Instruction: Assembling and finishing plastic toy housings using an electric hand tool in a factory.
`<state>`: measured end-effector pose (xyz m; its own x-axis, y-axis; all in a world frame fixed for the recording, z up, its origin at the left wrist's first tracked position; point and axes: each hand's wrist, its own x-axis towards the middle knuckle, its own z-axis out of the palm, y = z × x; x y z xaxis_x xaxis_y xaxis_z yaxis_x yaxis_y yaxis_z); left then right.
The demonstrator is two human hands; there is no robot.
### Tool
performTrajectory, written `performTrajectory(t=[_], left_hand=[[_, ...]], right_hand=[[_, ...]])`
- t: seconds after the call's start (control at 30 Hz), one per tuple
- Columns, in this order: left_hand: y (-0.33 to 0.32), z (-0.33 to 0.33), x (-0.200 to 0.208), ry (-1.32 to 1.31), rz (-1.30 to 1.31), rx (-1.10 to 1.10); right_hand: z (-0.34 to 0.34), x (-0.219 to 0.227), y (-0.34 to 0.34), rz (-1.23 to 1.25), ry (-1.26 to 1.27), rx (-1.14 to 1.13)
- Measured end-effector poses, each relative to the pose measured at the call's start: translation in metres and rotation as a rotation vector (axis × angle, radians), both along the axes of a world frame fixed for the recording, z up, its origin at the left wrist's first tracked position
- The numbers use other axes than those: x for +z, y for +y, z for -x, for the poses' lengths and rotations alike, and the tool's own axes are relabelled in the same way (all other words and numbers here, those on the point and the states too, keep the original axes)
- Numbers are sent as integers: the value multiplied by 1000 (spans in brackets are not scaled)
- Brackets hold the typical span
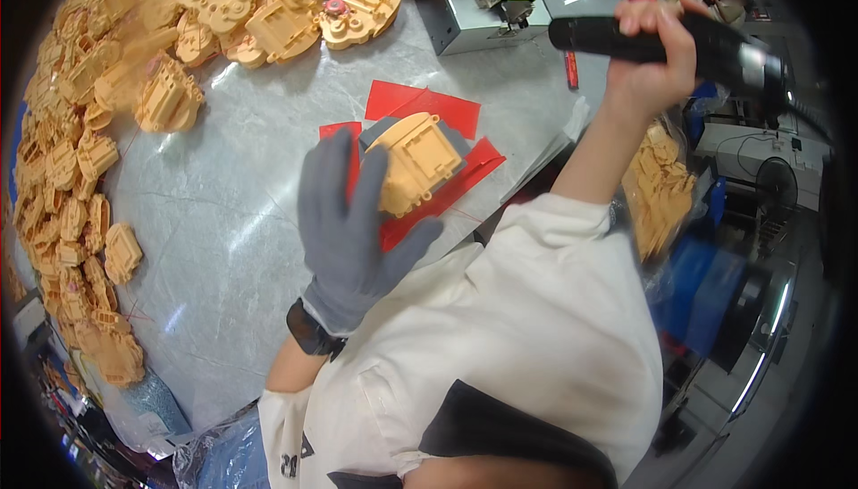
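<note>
My left hand (344, 221), in a grey glove, is spread out just left of a tan plastic housing (418, 160). Its fingers look apart and hold nothing; whether a fingertip touches the housing I cannot tell. Under the housing is a dark grey pad (377, 131), with red tape strips (429, 106) around it on the table. Up at the right, my bare right hand (657, 46) is wrapped round a black cylindrical power tool (599, 37), with a cord at its far right end. The tool is held in the air, away from the housing.
Tan housings (63, 167) are heaped along the left and far side of the grey marbled table (214, 239). A box-shaped machine (474, 2) stands at the back. A bag of tan parts (661, 185) sits beyond my right arm, and a fan (774, 183) farther right.
</note>
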<state>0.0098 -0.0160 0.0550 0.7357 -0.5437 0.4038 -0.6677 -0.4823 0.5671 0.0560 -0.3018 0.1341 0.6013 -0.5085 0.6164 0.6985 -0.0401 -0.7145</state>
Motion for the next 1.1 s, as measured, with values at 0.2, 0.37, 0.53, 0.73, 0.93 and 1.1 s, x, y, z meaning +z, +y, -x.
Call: performTrajectory(t=[0.2, 0.37, 0.53, 0.73, 0.93, 1.1], left_hand=[[13, 17, -53, 143, 87, 113], [10, 5, -55, 57, 154, 40], [14, -3, -49, 126, 169, -19], [15, -3, -60, 94, 282, 2], [16, 1, -59, 90, 260, 18], [16, 3, -62, 62, 274, 25]], right_hand=[[-51, 5, 27, 33, 114, -187], [-38, -2, 23, -93, 185, 294], [40, 0, 60, 141, 105, 498], [58, -6, 96, 243, 133, 812], [61, -12, 114, 190, 176, 840], [64, -16, 116, 153, 152, 842]])
